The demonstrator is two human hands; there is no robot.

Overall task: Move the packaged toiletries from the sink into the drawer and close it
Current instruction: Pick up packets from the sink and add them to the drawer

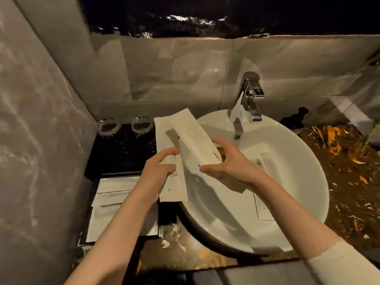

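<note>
Toiletry packets are the flat, cream-white paper sleeves here, and two of them are up in the hands over the left rim of the sink (304, 202). One long packet (195, 138) slants from upper left down to lower right, its lower end pinched between the thumb and curled fingers of the right hand (228, 161); it carries fine dotted print and a thin dark line drawing near the grip. Just behind and left of it, a second long packet (171, 173) stands nearly upright, overlapped by the first, and the left hand (159, 171) holds its left edge with fingers curled onto the paper. Faint grey lettering shows low on this one.

More packets (265, 206) lie inside the white round basin, below and right of the right hand; their print is too small to read. Left of the sink, under the left forearm, the open drawer (90, 227) holds several flat white packets (111, 200) laid in overlapping rows.

Behind the drawer sits a black tray (121, 153) with two upturned glasses (125, 125). A chrome faucet (246, 97) rises at the back of the basin, and a dark pump bottle (295, 120) stands to its right on the brown marbled counter (349, 171).
</note>
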